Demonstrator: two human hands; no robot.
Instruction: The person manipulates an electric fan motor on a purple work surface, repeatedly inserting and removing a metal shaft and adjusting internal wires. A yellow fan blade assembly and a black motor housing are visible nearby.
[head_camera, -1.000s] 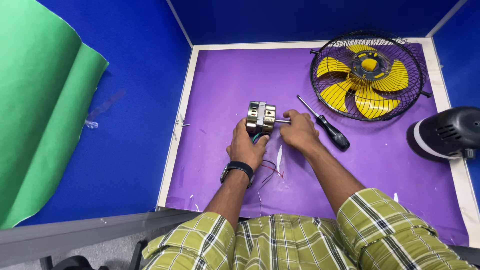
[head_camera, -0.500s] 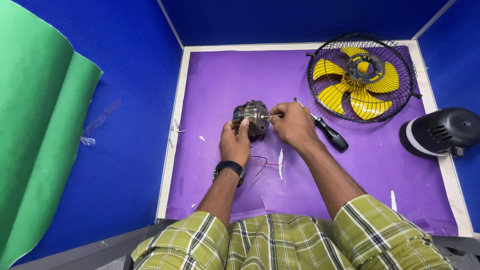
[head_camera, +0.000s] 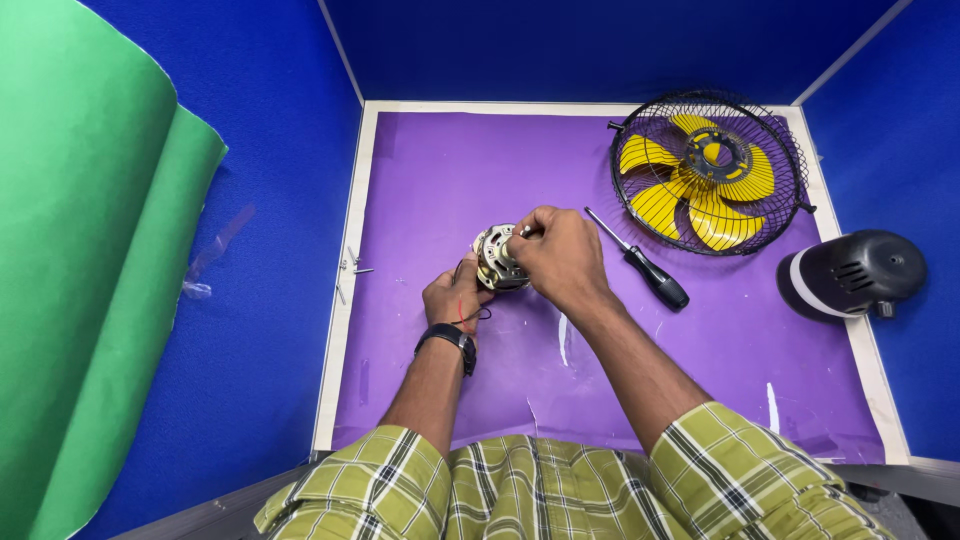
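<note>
Blue partition walls (head_camera: 600, 45) around a purple-topped table (head_camera: 450, 160); green sheet (head_camera: 90, 280) leftward.

A flat table is covered by a purple mat (head_camera: 450, 170), and a pale wooden edge is seen around it. Just right of the hands, a screwdriver (head_camera: 640, 262) with a black handle is laid on the mat. Farther right, a black wire fan cage (head_camera: 790, 160) with yellow blades (head_camera: 700, 195) inside is rested there. A black fan housing (head_camera: 850, 275) is set at the right edge. Left of the hands, small screws (head_camera: 350, 268) are scattered on the wooden edge.
</note>
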